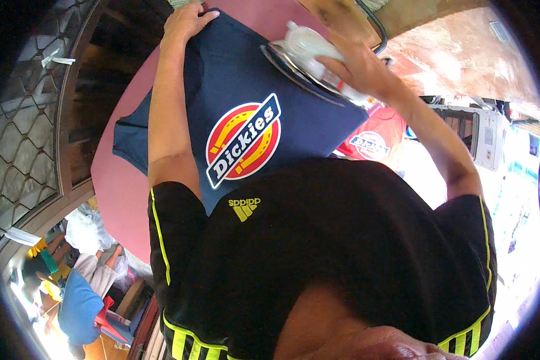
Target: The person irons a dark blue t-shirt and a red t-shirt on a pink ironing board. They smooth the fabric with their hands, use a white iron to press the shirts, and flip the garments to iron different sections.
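A navy T-shirt [306, 129] with a large red, yellow and white round print lies spread over a pink-covered surface [117, 198]. My left hand [185, 23] is at its far left edge, thumb on the cloth and the other fingers curled at the edge, partly hidden. In my right hand [361, 71] is the handle of a white iron [309, 47]. The iron rests on the far right part of the shirt, above and right of the print, its soleplate slightly smeared by motion. My body hides the shirt's near side.
A red T-shirt [381, 133] with a similar print lies to the right, near a white oven-like appliance [489, 138]. A dark cable [379, 25] curves behind the iron. Left are a metal grille [24, 126], a plastic bag [87, 231] and a person in blue [81, 306].
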`<act>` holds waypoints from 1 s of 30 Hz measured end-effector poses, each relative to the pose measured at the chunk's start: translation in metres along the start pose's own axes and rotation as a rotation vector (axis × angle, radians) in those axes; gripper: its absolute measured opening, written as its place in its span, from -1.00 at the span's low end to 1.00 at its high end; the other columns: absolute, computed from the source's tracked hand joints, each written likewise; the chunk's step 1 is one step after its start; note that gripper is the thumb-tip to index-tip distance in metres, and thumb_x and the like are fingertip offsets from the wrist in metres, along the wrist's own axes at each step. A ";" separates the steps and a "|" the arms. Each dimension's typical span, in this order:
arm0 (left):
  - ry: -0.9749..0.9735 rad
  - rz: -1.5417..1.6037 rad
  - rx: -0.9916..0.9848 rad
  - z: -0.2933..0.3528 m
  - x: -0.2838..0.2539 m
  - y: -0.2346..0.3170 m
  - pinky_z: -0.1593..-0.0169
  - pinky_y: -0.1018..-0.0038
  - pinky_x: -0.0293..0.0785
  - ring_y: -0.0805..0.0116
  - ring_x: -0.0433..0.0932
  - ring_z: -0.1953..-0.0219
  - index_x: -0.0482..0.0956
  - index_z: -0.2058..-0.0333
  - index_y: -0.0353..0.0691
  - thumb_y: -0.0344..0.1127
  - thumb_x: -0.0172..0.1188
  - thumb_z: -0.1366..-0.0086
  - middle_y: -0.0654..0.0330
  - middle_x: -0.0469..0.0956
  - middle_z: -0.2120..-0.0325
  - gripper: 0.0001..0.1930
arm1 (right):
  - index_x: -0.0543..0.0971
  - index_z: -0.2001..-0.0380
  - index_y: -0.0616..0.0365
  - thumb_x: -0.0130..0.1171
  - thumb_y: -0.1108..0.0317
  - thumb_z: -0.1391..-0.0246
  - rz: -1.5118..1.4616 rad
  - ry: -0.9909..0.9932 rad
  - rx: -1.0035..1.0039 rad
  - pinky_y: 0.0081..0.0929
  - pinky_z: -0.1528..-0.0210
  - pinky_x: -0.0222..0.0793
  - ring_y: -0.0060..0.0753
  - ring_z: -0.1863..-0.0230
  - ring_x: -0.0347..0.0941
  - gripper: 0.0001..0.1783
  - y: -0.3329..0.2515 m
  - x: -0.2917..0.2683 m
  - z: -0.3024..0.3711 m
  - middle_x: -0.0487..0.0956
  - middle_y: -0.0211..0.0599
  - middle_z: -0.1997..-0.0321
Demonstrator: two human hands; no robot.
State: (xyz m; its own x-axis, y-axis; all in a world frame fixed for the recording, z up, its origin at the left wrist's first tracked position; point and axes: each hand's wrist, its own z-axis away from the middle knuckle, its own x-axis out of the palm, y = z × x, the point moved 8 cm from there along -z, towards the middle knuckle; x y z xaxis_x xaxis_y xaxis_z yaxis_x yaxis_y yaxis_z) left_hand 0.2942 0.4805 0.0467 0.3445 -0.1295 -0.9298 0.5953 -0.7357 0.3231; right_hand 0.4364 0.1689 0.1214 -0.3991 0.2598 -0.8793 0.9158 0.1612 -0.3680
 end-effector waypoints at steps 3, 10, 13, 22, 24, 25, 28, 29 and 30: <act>-0.108 0.051 -0.019 -0.007 0.004 -0.008 0.12 0.18 0.53 -0.02 0.65 0.20 0.68 0.29 -0.25 0.00 0.35 -0.16 -0.04 0.68 0.32 -0.62 | 0.46 0.10 0.26 0.23 0.18 -0.26 -0.158 -0.039 0.170 -0.12 0.28 0.53 0.01 0.43 0.62 -0.64 -0.002 -0.009 0.033 0.62 0.04 0.43; 0.059 0.385 0.193 0.000 -0.005 -0.006 0.16 0.28 0.52 0.04 0.66 0.26 0.68 0.32 -0.25 -0.10 0.27 -0.26 0.01 0.68 0.35 -0.71 | 0.48 0.14 0.26 0.19 0.09 -0.27 -0.032 -0.031 0.180 -0.13 0.28 0.50 0.08 0.34 0.62 -0.60 0.001 0.022 -0.024 0.62 0.09 0.39; 0.186 0.372 0.268 0.010 -0.002 -0.019 0.10 0.28 0.54 0.03 0.66 0.21 0.69 0.28 -0.26 -0.21 0.19 -0.33 0.01 0.68 0.30 -0.77 | 0.50 0.08 0.24 0.15 -0.02 -0.28 -0.058 -0.097 0.272 -0.16 0.23 0.52 -0.09 0.29 0.66 -0.52 0.004 0.049 -0.081 0.64 0.04 0.32; 0.238 0.168 -0.127 0.064 -0.005 -0.057 0.12 0.20 0.53 -0.05 0.63 0.22 0.64 0.18 -0.25 -0.14 0.25 -0.27 -0.05 0.66 0.28 -0.70 | 0.45 0.11 0.45 0.19 0.09 -0.25 0.186 0.277 -0.282 -0.10 0.45 0.47 0.13 0.51 0.53 -0.48 -0.021 0.068 -0.162 0.52 0.16 0.49; 0.366 0.159 -0.159 0.073 -0.020 -0.038 0.05 0.14 0.52 -0.13 0.61 0.17 0.65 0.29 -0.33 -0.40 0.22 -0.25 -0.11 0.64 0.28 -0.87 | 0.44 0.06 0.45 0.20 0.12 -0.23 0.238 0.105 -0.206 -0.01 0.31 0.49 0.23 0.42 0.54 -0.49 -0.022 0.077 -0.178 0.56 0.24 0.38; 0.374 0.187 -0.167 0.073 -0.019 -0.041 0.05 0.09 0.50 -0.16 0.60 0.18 0.63 0.34 -0.33 -0.42 0.23 -0.21 -0.12 0.62 0.33 -0.90 | 0.44 0.05 0.44 0.20 0.12 -0.23 0.237 0.143 -0.216 0.02 0.26 0.48 0.26 0.40 0.54 -0.49 -0.022 0.076 -0.181 0.56 0.27 0.35; 0.464 0.176 -0.151 0.079 -0.018 -0.051 0.09 0.10 0.51 -0.16 0.60 0.21 0.63 0.36 -0.34 -0.45 0.21 -0.20 -0.13 0.62 0.34 -0.92 | 0.48 0.08 0.40 0.19 0.12 -0.22 0.071 0.123 -0.128 0.07 0.15 0.46 0.32 0.33 0.54 -0.52 -0.017 0.070 -0.172 0.58 0.29 0.30; 0.463 0.206 -0.135 0.079 -0.020 -0.049 0.10 0.11 0.51 -0.16 0.61 0.23 0.63 0.36 -0.34 -0.46 0.21 -0.20 -0.13 0.62 0.35 -0.92 | 0.50 0.10 0.39 0.18 0.11 -0.22 -0.006 0.090 -0.070 0.09 0.12 0.45 0.34 0.31 0.54 -0.53 -0.013 0.068 -0.167 0.58 0.30 0.29; 0.462 0.235 -0.120 0.078 -0.023 -0.045 0.11 0.12 0.52 -0.15 0.61 0.24 0.63 0.37 -0.34 -0.47 0.20 -0.19 -0.12 0.62 0.36 -0.93 | 0.51 0.13 0.39 0.18 0.10 -0.21 -0.036 0.061 -0.043 0.08 0.13 0.45 0.34 0.31 0.54 -0.53 -0.011 0.070 -0.167 0.58 0.30 0.29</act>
State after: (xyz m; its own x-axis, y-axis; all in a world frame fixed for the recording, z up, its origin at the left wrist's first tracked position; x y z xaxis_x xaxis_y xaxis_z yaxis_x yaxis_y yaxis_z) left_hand 0.2029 0.4648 0.0398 0.7461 0.0444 -0.6643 0.5331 -0.6376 0.5561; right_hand 0.3903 0.3444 0.1146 -0.4350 0.3106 -0.8452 0.8985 0.2116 -0.3847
